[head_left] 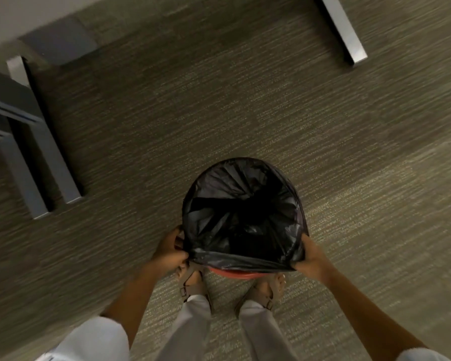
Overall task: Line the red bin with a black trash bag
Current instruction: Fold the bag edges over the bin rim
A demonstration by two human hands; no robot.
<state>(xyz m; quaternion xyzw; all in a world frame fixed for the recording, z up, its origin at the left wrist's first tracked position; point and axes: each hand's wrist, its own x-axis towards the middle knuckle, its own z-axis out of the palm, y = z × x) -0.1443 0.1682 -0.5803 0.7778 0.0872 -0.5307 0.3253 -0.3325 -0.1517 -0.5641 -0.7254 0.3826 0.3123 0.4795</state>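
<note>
A black trash bag (242,212) sits inside the red bin and is stretched over most of its round mouth. Only a sliver of the red bin (235,274) shows, at the near rim below the bag's edge. My left hand (171,250) pinches the bag's edge at the near left of the rim. My right hand (309,256) grips the bag's edge at the near right. Between the two hands the bag's hem runs taut across the near side, just above the red rim.
The bin stands on grey-green carpet (245,100). My sandalled feet (193,285) are right behind it. Grey metal furniture legs (39,162) stand at the left, another grey leg (343,29) at the top right.
</note>
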